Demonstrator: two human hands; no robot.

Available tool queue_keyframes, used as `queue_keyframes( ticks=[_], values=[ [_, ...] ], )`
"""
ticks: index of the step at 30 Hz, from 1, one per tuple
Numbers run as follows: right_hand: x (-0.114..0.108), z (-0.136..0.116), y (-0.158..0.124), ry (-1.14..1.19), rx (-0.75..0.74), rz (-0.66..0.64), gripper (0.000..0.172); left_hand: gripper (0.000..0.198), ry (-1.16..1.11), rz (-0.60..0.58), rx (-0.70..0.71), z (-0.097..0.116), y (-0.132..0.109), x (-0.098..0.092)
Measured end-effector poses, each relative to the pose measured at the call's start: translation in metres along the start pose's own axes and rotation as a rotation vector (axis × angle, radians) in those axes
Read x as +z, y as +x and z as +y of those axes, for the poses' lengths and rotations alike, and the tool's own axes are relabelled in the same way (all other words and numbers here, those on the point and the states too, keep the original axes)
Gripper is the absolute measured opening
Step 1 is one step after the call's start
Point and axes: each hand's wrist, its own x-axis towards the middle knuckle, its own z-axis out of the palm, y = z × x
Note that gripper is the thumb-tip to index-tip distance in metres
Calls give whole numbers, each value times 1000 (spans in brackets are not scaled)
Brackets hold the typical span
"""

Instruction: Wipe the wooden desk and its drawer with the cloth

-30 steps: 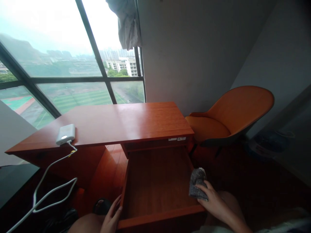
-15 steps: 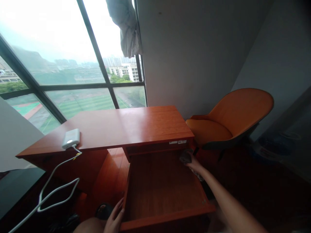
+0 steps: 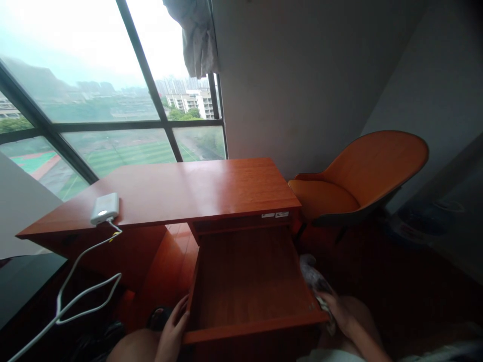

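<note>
Head view: half a second ago the right hand [image 3: 341, 314] was stretched deep to the drawer's far right corner with the cloth; now it is drawn back outside the right wall of the open drawer [image 3: 249, 281], near its front corner. Its fingers are curled closed around the grey cloth [image 3: 313, 276], which trails up along the drawer's outer side. The left hand [image 3: 171, 334] has not moved: loosely open, fingers resting against the drawer's front left corner, holding nothing. The drawer juts from a reddish wooden counter [image 3: 188, 193] carrying a white power bank [image 3: 104, 208] with its white cable [image 3: 75, 281] hanging off the edge. An orange chair [image 3: 362, 181] stands to the right, and a large window [image 3: 105, 100] rises behind.
</note>
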Motion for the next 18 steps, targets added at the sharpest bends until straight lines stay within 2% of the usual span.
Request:
queue_keyframes(
  ticks=[1,4,7,9,14,18],
  values=[
    [-8,2,-12,-34,10,5,20,64,7,-4,2,2,0,0],
    [-23,-6,-38,-194,-57,-26,27,62,27,-3,13,8,1,1],
    [-23,-21,-47,-303,-136,4,30,59,32,11,22,14,1,2],
    [-18,-23,-45,-297,-125,43,30,58,25,11,17,15,2,3],
    [5,9,-29,-43,82,159,31,58,16,4,23,12,-1,7],
    [18,14,-17,272,266,119,33,55,-14,18,0,10,-4,14]
  ],
)
